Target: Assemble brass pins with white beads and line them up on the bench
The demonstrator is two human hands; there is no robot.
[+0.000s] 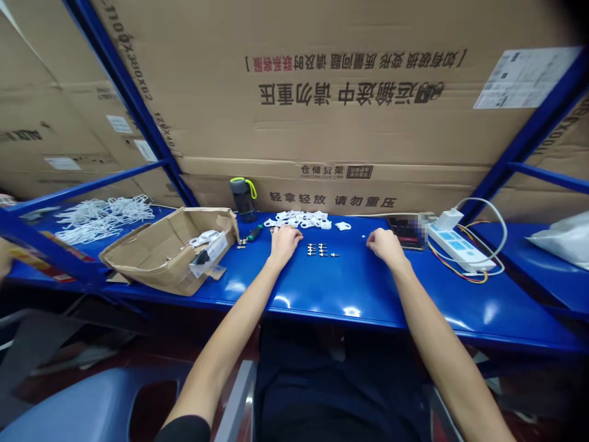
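My left hand rests on the blue table with its fingers curled together, right in front of a pile of white plastic rings. Its fingertips are partly hidden, and whatever they hold cannot be made out. My right hand is closed in a pinch over the table; anything between its fingers is too small to tell. A tiny white piece lies just left of it. Between my hands, several small metal pins with white collars lie in short rows. One white ring sits apart from the pile.
At left stands an open cardboard box with white parts inside. Behind it are a screwdriver and a dark bottle. A phone and a power strip with loose cables lie at right. White ties are heaped far left.
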